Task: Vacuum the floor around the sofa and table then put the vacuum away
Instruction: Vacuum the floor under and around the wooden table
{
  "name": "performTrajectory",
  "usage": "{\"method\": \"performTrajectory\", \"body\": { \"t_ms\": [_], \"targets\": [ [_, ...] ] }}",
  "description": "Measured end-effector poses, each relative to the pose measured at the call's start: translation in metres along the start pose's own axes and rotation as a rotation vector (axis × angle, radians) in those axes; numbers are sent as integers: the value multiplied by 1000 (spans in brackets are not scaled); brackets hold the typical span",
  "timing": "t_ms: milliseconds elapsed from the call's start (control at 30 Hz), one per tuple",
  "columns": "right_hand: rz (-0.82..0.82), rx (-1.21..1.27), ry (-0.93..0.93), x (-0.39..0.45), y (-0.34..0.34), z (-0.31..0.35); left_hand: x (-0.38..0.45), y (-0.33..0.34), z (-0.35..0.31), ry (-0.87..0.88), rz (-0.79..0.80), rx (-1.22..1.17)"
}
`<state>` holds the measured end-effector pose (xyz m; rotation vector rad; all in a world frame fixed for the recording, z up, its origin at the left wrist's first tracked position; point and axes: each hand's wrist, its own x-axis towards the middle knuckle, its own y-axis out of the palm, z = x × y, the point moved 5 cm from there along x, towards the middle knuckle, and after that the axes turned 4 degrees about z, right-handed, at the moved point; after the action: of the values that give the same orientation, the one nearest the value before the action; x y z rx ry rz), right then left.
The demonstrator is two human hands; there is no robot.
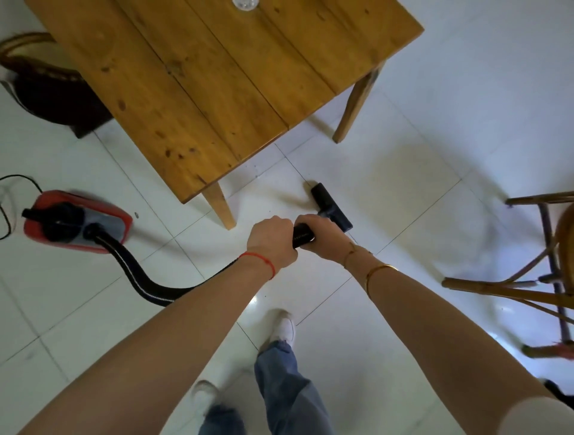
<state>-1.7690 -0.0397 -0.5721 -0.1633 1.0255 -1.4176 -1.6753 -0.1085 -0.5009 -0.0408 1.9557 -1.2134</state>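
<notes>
While both hands grip the black vacuum wand (302,236), left hand (273,240) and right hand (323,237) curled tight round it, the nozzle (330,206) sits on the floor tiles (403,174) just off the wooden table (217,77) corner leg. Red vacuum body (77,219) is on the floor to the left, w/ hose (149,279) trailing back.

glass (245,4): cut by top edge | wand: hidden under right hand (323,237)
</notes>
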Motion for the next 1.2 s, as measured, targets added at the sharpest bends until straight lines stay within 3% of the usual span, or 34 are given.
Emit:
{"method": "performTrajectory", "body": {
  "t_ms": [267,767,967,1200],
  "targets": [
    [21,38,-60,7,21,36,-24,1,33,-74,18,-10],
    [118,24,-257,-19,121,136,-137,52,114,-211,39,-35],
    [139,9,-279,-27,132,134,-148,65,113,-234,28,-74],
    [175,-51,-318,-8,89,88,-105,53,73,-270,11,-157]
  ]
}}
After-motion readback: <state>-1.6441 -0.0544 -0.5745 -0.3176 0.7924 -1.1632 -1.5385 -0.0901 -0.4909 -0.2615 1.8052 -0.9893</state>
